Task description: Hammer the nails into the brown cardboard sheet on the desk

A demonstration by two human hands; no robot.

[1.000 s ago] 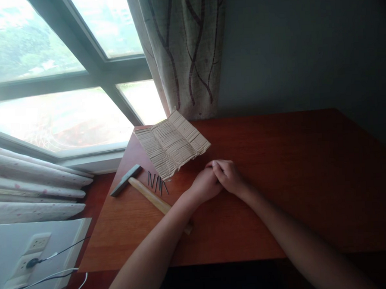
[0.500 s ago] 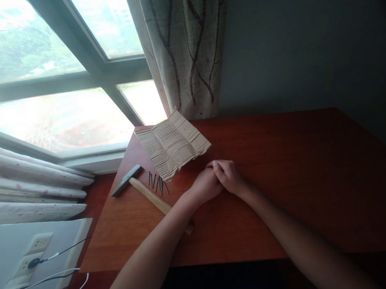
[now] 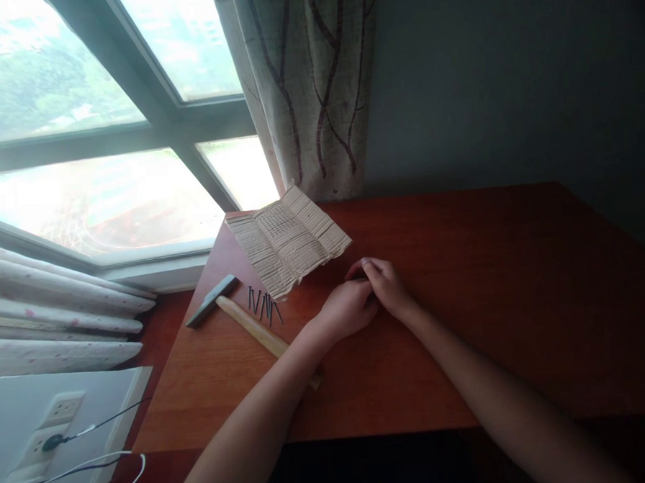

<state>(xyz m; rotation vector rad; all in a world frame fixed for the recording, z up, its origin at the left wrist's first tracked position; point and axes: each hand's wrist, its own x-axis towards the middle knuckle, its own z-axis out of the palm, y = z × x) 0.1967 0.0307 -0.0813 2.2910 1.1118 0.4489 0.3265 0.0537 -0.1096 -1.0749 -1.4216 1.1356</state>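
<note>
My left hand and my right hand rest side by side on the reddish wooden table, touching each other. Both have their fingers curled in, and nothing shows in either. A creased piece of cardboard with a patch of small holes lies just beyond them to the left. A hammer with a wooden handle and grey head lies left of my left forearm, its handle end hidden under the arm. Several dark nails lie between the hammer and the cardboard.
A patterned curtain hangs behind the table's far left corner, beside a large window. Left of the table are folded pale fabric and a white wall socket with cables. A dark wall stands behind.
My right hand has slid off my left hand and a little forward; the hands now sit next to each other instead of clasped. Everything else is still.
</note>
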